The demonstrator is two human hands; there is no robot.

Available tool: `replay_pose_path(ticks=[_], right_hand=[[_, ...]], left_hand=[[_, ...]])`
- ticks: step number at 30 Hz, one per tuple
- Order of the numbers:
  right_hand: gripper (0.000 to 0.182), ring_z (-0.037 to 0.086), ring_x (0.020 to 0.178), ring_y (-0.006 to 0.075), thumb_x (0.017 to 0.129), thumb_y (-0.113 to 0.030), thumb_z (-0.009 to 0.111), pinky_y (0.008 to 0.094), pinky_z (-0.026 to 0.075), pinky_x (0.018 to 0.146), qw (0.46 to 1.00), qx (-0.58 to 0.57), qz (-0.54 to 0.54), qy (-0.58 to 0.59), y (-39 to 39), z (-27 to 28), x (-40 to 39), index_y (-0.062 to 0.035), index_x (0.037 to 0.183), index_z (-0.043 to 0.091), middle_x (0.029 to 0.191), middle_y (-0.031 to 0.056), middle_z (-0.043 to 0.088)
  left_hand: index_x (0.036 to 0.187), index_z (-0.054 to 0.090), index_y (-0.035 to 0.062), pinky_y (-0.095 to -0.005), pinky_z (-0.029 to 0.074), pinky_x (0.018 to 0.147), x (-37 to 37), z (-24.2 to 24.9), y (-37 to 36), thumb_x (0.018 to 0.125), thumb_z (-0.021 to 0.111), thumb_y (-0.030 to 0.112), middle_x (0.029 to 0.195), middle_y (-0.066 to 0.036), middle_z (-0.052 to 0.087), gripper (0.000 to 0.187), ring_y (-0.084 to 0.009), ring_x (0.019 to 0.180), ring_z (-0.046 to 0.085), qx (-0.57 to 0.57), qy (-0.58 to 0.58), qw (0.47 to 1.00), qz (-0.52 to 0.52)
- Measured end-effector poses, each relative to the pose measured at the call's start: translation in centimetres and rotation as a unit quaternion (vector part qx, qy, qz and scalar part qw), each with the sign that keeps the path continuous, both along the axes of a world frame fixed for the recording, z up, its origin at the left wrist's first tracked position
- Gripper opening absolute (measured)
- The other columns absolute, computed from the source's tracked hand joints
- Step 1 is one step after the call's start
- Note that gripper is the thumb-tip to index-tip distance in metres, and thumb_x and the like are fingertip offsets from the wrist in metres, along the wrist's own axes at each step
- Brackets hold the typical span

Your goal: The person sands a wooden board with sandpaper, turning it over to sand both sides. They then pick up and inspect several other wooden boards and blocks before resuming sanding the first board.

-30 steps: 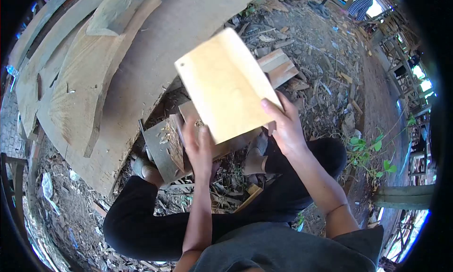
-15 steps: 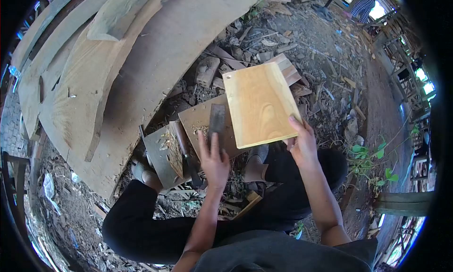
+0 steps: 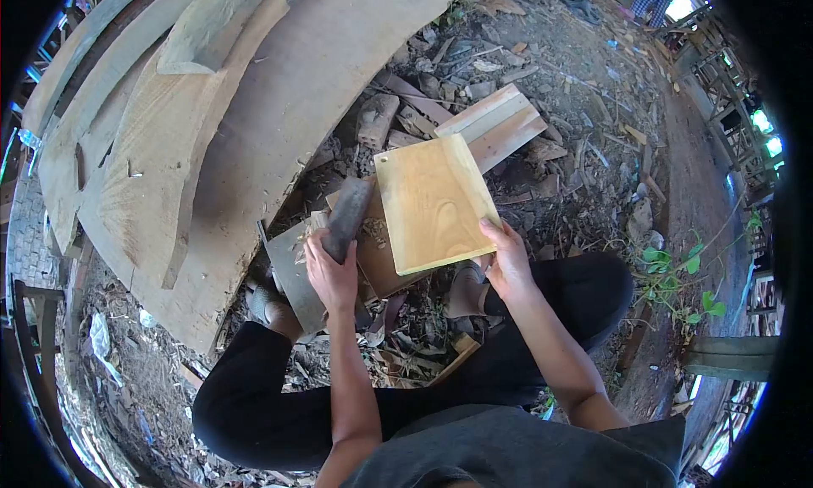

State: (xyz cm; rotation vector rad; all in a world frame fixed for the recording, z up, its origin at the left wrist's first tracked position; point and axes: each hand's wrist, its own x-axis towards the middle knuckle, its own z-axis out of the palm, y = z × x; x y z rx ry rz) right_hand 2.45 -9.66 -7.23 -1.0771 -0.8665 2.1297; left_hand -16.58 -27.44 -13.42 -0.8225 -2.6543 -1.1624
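Pale wooden board (image 3: 436, 202) held up over the knees, grey blade in the other fist.

Nearest, black trousers (image 3: 279, 399); above them left hand (image 3: 332, 276) clamped round the handle of a flat grey blade (image 3: 349, 207), right hand (image 3: 506, 263) pinching the board's near corner, hands well apart. Under the board, brown offcuts (image 3: 383, 259) with shavings. Beyond, planks (image 3: 498, 125), rubble, big curved slabs (image 3: 254, 107).

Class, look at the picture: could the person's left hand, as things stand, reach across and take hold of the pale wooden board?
Probably not without letting go: the left hand is closed around a dark flat tool. The pale wooden board lies close beside it, held at its lower edge by the right hand, with nothing between.
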Motion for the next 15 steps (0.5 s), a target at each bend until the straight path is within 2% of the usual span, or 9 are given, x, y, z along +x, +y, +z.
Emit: replay_pose_path(ticks=[2,4,7,8,10,11,12,14,15], right_hand=[[0.030,0.065,0.082,0.0159,0.091,-0.015,0.062,0.0268,0.053,0.061,0.999,0.027,0.011,-0.015,0.1,-0.8,0.2,-0.0011,0.116,0.054,0.100,0.0071,0.061],[0.030,0.062,0.077,0.0142,0.092,-0.017,0.060,0.0282,0.052,0.062,0.999,0.014,0.026,0.011,0.0,-1.8,0.6,-0.0016,0.117,0.053,0.101,0.0076,0.060],[0.031,0.061,0.075,0.0133,0.094,-0.020,0.058,0.0284,0.051,0.062,1.000,-0.030,0.004,-0.006,-1.8,-1.4,0.5,-0.0031,0.119,0.052,0.104,0.0079,0.060],[0.032,0.060,0.078,0.0129,0.094,-0.022,0.058,0.0284,0.050,0.062,0.998,-0.036,0.033,-0.026,-2.5,-1.7,0.6,-0.0039,0.119,0.051,0.105,0.0071,0.059],[0.032,0.059,0.080,0.0125,0.095,-0.024,0.057,0.0285,0.050,0.062,0.996,-0.045,0.065,-0.040,-3.9,-2.7,0.6,-0.0046,0.120,0.050,0.106,0.0062,0.058],[0.032,0.058,0.083,0.0123,0.095,-0.026,0.056,0.0285,0.050,0.063,0.994,-0.017,0.082,-0.072,-4.5,-3.7,0.6,-0.0050,0.119,0.049,0.106,0.0052,0.057],[0.033,0.057,0.086,0.0120,0.096,-0.028,0.056,0.0285,0.050,0.064,0.990,0.011,0.098,-0.105,-5.0,-4.0,0.5,-0.0053,0.119,0.049,0.106,0.0042,0.056],[0.033,0.053,0.086,0.0106,0.095,-0.029,0.057,0.0275,0.048,0.063,0.992,-0.006,0.076,-0.102,-5.4,-4.3,0.4,-0.0061,0.118,0.049,0.105,0.0036,0.055],[0.035,0.052,0.084,0.0103,0.095,-0.030,0.057,0.0264,0.047,0.061,0.993,-0.075,0.077,-0.041,-5.3,-3.5,0.3,-0.0064,0.118,0.049,0.104,0.0037,0.055]], left_hand=[[0.117,0.055,0.0069,-0.0452,0.044,0.092,0.4,-0.2,0.5,0.078,0.074,0.012,0.111,-0.016,0.055,0.043,-0.0370,0.107,0.054,0.115,-0.002,0.992,0.045],[0.126,0.054,0.0094,-0.0425,0.046,0.085,1.2,-0.6,0.2,0.079,0.073,0.010,0.103,-0.015,0.052,0.051,-0.0361,0.099,0.055,0.138,0.044,0.982,0.123],[0.127,0.054,0.0118,-0.0429,0.046,0.081,0.0,-2.1,-2.2,0.081,0.071,0.014,0.103,-0.014,0.049,0.050,-0.0348,0.097,0.056,0.081,0.032,0.978,0.187],[0.127,0.054,0.0118,-0.0429,0.046,0.081,0.0,-3.1,-2.8,0.081,0.071,0.014,0.103,-0.014,0.049,0.050,-0.0348,0.097,0.056,0.078,0.037,0.978,0.189],[0.127,0.054,0.0118,-0.0425,0.046,0.079,-0.1,-3.6,-3.7,0.082,0.070,0.016,0.103,-0.014,0.048,0.048,-0.0352,0.097,0.056,0.062,-0.023,0.974,0.215],[0.130,0.053,0.0115,-0.0429,0.044,0.085,0.2,-4.0,-3.8,0.086,0.067,0.020,0.110,-0.016,0.049,0.047,-0.0359,0.104,0.053,0.018,-0.091,0.966,0.240],[0.130,0.053,0.0115,-0.0429,0.044,0.085,0.3,-4.2,-3.7,0.086,0.067,0.020,0.110,-0.016,0.049,0.047,-0.0359,0.104,0.053,0.013,-0.089,0.967,0.238],[0.133,0.052,0.0124,-0.0429,0.040,0.092,0.6,-4.8,-2.9,0.089,0.063,0.022,0.121,-0.018,0.047,0.046,-0.0363,0.111,0.049,-0.077,0.141,0.956,0.246],[0.135,0.050,0.0098,-0.0441,0.036,0.098,1.0,-3.5,-2.0,0.093,0.059,0.023,0.130,-0.020,0.044,0.046,-0.0348,0.116,0.045,0.000,0.135,0.973,0.188]])
